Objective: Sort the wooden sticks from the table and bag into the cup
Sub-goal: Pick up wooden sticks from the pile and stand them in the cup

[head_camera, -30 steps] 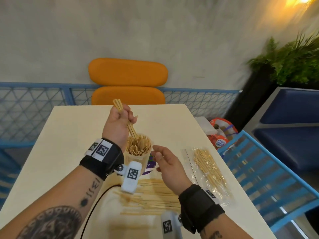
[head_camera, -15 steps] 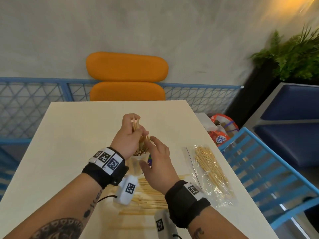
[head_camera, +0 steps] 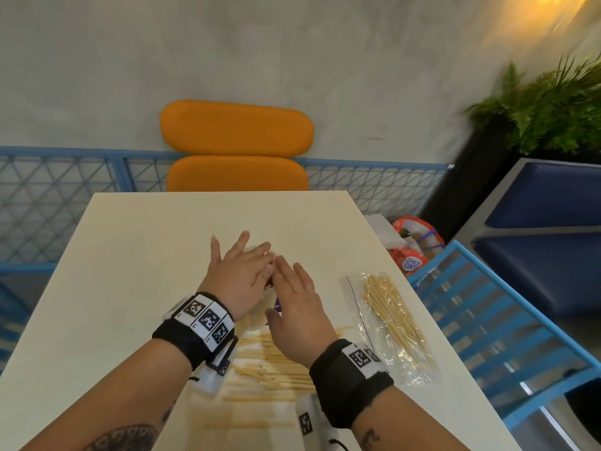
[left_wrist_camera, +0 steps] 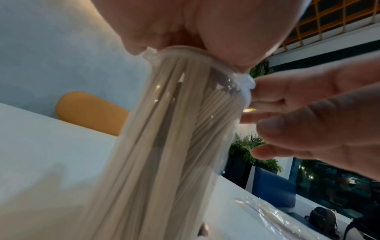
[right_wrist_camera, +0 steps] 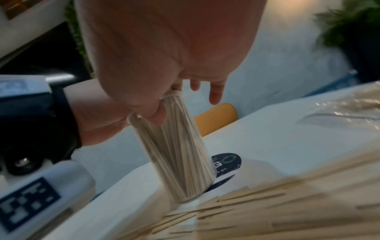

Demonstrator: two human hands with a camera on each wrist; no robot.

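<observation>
A clear plastic cup packed with wooden sticks stands mid-table, mostly hidden in the head view. My left hand lies flat on its top with fingers spread, and the palm presses on the rim of the cup. My right hand is at the cup's right side, fingers straight; its fingertips touch the rim. Loose sticks lie in a pile on the table nearer me. A clear bag of sticks lies at the right.
The pale table ends at an orange chair on the far side. A blue slatted chair with a red bag stands at the right edge. A plant is at the far right.
My left hand let a bunch of sticks go into the cup and now lies flat on its top. My right hand moved from beside the pile up to the cup's side.
</observation>
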